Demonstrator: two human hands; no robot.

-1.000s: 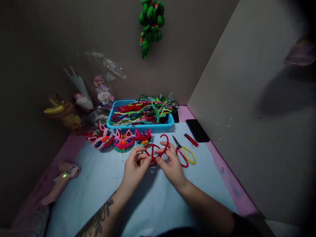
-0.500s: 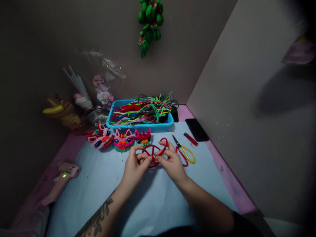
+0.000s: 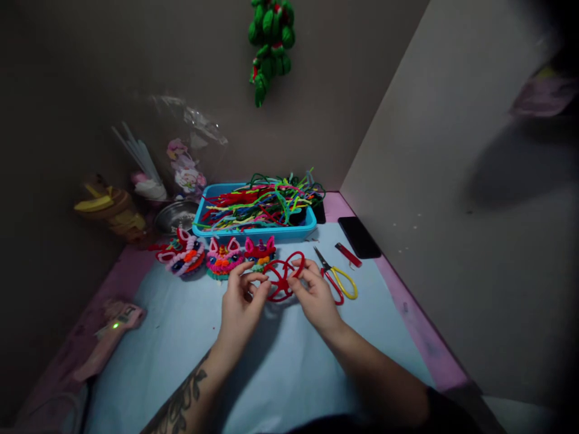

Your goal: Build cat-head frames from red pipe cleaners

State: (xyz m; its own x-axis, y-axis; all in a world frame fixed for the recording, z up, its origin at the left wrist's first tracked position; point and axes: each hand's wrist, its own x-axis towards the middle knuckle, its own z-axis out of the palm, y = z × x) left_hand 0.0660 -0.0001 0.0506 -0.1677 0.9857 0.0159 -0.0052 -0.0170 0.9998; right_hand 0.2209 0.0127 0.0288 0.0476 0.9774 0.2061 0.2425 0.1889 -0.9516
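Between my two hands is a round red pipe-cleaner frame (image 3: 283, 284), with spokes meeting at its middle and a loop sticking out at the upper right. My left hand (image 3: 242, 301) pinches its left rim between thumb and fingers. On the other side, my right hand (image 3: 318, 299) grips the frame near that loop. Scissors (image 3: 335, 272) with one red and one yellow handle lie just right of my right hand. Three fuzzy animal heads, a lilac one (image 3: 184, 260), a pink one (image 3: 225, 256) and a red one (image 3: 261, 250), stand beyond my left hand.
A blue basket (image 3: 253, 232) full of coloured pipe cleaners (image 3: 262, 205) stands at the back. To the right lie a red-handled tool (image 3: 348, 255) and a black phone (image 3: 359, 237). A pink hot-glue gun (image 3: 111, 340) with a green light rests at left, near a metal bowl (image 3: 174, 217).
The red frame has turned, so its spokes and centre show more openly. My left thumb and fingers have shifted left to its rim. My right hand stays on the frame.
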